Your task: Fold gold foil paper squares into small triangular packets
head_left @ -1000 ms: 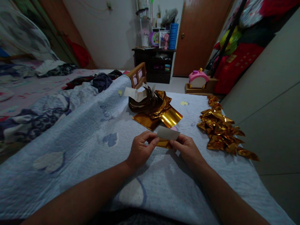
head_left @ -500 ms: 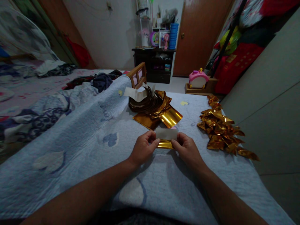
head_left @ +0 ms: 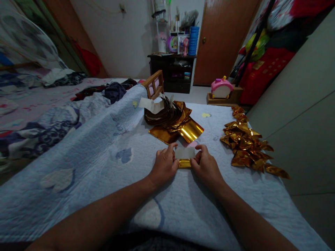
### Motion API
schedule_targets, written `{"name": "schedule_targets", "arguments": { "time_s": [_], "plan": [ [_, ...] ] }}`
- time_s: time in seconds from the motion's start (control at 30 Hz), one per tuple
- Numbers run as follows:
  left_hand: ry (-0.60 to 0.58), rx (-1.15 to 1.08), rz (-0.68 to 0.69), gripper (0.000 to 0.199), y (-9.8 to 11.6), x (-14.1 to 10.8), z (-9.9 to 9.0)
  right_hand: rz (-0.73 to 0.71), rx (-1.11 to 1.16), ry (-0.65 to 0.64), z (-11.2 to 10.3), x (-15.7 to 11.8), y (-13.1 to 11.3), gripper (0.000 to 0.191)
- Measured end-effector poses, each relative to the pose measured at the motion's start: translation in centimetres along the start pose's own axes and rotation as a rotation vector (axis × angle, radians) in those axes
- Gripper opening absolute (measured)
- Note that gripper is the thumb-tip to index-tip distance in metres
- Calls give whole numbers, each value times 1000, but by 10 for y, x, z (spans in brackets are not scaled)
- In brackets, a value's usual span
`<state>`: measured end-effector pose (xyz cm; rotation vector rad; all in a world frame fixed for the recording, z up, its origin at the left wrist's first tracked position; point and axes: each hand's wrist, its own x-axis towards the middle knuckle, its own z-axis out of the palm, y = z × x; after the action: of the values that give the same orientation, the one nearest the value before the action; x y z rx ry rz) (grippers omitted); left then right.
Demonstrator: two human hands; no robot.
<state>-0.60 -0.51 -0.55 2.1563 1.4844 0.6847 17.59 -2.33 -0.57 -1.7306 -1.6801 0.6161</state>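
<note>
1. The sheet of gold foil paper [head_left: 184, 163] is between the two hands, low over the quilt [head_left: 104, 205]; whether it touches the cloth cannot be told. Its pale backing shows above a folded gold strip.
2. The left hand [head_left: 165, 162] has its grip nearly closed on the sheet's left end, thumb beside the gold strip. The right hand [head_left: 206, 163] has the right end likewise, index finger bent near the upper corner.
3. The paper looks very light, thin and easily bent, with a slick foil face that probably creases or tears under a hard pull. Its side ends, near the fold, seem the best places to hold.
4. Just beyond the hands lies a fanned stack of foil sheets [head_left: 162, 118], a loose bright sheet [head_left: 192, 130] at its near side; reaching far forward would disturb them.
5. Folded gold pieces [head_left: 246, 143] lie heaped along the bed's right edge, well apart from the right hand.
</note>
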Motion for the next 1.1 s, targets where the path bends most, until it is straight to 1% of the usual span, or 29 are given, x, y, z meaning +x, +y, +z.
{"name": "schedule_targets", "arguments": {
  "time_s": [0.07, 0.13, 0.27, 0.33, 0.4, 0.47, 0.5, 0.57, 0.7, 0.8, 0.97, 1.1],
  "plan": [
    [-17, 60, 5, 48, 1, -1, 1, -2, -43, -1, 1, 0, -1, 34],
    [-22, 116, 11, 42, 2, -1, 1, 0, -95, -8, 2, 0, -2, 34],
    [43, 185, 28, 25, 2, -1, -1, -4, -178, -20, 1, 0, -3, 31],
    [52, 157, 87, 18, 1, 0, -2, -15, -218, -20, 0, 0, -3, 27],
    [-11, 80, 195, 14, -2, 1, -3, -36, -267, -26, -2, 0, -3, 20],
    [-93, 8, 294, 18, -5, 3, -3, -55, -315, -48, -3, 0, -4, 11],
    [-122, -10, 324, 19, -6, 3, -3, -65, -333, -63, -4, 0, -4, 8],
    [-144, -3, 352, 20, -8, 3, -3, -95, -358, -88, -4, 0, -4, 10],
    [-150, 43, 380, 19, -7, 2, -5, -169, -393, -50, -3, 0, -2, 9],
    [-168, 50, 395, 18, -6, 1, -8, -251, -368, -33, -1, 0, -1, 13],
    [-178, 84, 372, 14, -6, -1, -10, -404, -290, -144, 3, 3, 2, 22],
    [-148, 148, 287, 10, -7, -2, -10, -416, -261, -179, 4, 4, 2, 25]
  ]
}}
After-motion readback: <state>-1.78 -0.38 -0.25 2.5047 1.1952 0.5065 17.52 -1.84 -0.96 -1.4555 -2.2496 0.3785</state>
